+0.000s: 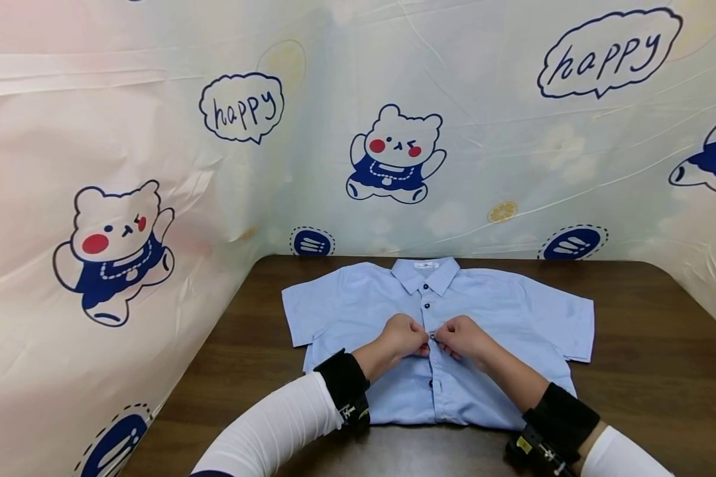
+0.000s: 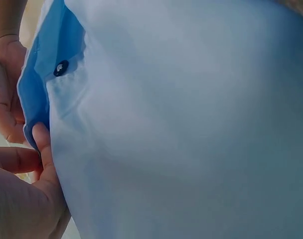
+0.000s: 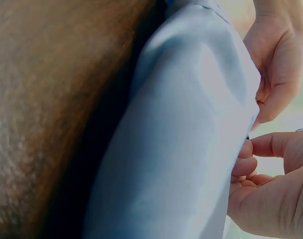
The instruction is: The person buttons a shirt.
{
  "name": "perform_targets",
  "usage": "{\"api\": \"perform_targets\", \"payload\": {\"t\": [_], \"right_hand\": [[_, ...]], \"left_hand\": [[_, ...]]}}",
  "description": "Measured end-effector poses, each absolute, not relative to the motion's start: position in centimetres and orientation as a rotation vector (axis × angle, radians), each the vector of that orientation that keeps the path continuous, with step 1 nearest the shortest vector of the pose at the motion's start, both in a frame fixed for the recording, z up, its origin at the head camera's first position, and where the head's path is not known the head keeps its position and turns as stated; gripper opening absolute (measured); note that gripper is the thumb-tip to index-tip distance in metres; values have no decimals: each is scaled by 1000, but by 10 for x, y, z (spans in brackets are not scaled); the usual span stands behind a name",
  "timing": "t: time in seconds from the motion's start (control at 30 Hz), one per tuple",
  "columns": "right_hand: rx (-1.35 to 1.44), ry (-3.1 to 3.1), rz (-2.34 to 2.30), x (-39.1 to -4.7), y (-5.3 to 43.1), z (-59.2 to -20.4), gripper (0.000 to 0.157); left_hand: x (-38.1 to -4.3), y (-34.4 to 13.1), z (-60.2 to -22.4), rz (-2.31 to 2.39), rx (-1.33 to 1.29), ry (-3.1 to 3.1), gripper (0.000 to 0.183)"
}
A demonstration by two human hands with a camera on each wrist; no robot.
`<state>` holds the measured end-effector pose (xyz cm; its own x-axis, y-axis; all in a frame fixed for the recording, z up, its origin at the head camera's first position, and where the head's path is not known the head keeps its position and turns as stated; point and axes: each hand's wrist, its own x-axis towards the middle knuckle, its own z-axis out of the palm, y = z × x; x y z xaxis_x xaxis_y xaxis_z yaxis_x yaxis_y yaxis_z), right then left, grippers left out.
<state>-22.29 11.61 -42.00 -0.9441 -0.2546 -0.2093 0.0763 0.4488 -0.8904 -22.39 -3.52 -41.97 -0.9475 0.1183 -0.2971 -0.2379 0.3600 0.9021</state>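
Note:
A light blue short-sleeved shirt lies front up, its collar at the far side. Dark buttons run down its front placket; the top button sits just under the collar. At mid-front my left hand pinches the placket edge between thumb and finger. Close beside it, my right hand pinches the shirt front, with a dark button at its fingertips. In the left wrist view the cloth is lifted, and a dark button shows beside the fold. Fingers partly hide the pinched cloth.
The shirt lies on a dark brown wooden table. A pale printed curtain with bears and lettering hangs behind and at the sides. Black straps with devices circle both wrists, below them white sleeves.

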Motion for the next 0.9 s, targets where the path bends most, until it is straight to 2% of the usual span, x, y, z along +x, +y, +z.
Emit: {"api": "perform_targets", "payload": {"t": [0.4,0.47,0.53,0.6,0.63,0.73,0.83,0.9], "right_hand": [[-183,2322,-1543,-226,119,-421,26],[-256,2390,-1492,-224,121,-420,22],[-396,2540,-1351,-218,125,-418,14],[-535,2729,-1123,-208,130,-415,7],[-577,2822,-972,-203,133,-414,12],[-582,2964,-542,-186,144,-410,41],[-476,2917,-302,-177,154,-410,70],[-441,2870,-271,-177,160,-411,80]], "left_hand": [[-225,-38,-420,1596,-116,2356,7],[-225,-44,-420,1498,9,2434,6],[-224,-53,-419,1289,238,2600,4],[-220,-64,-418,964,470,2800,11],[-217,-71,-417,780,567,2884,17],[-206,-89,-417,304,726,2962,45],[-197,-103,-418,83,712,2897,76],[-195,-109,-419,59,665,2842,90]]}}
